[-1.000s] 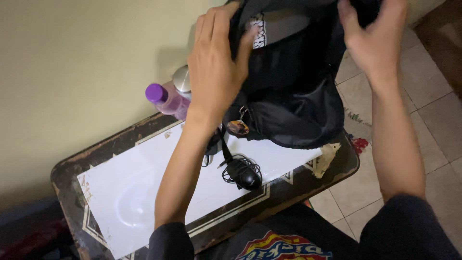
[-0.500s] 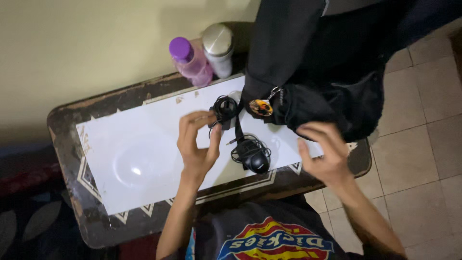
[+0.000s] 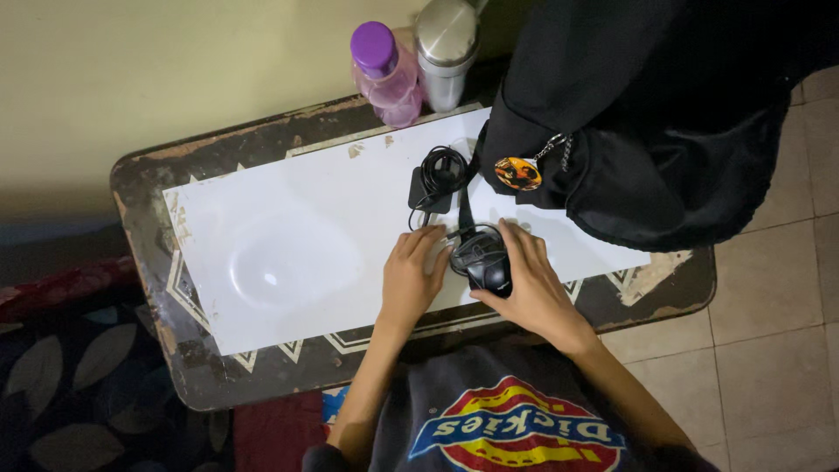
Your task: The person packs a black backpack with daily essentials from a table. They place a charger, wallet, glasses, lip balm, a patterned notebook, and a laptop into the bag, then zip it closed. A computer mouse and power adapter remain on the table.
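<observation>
My right hand [image 3: 533,288] cups a black mouse [image 3: 483,260] on the white sheet [image 3: 288,253] of the tabletop [image 3: 149,183], fingers curled against its side. My left hand [image 3: 412,278] lies flat beside it, fingers released, touching its cord. A black bag [image 3: 664,131] stands just behind.

This looks like a room in a home: a worn, low table [image 3: 175,350] stands against a plain yellowish wall [image 3: 131,79] on a tiled floor [image 3: 769,350]. Left of the table lies leaf-patterned bedding [image 3: 61,385]; at its far edge stand a purple-capped bottle [image 3: 386,74] and steel flask [image 3: 444,48].
</observation>
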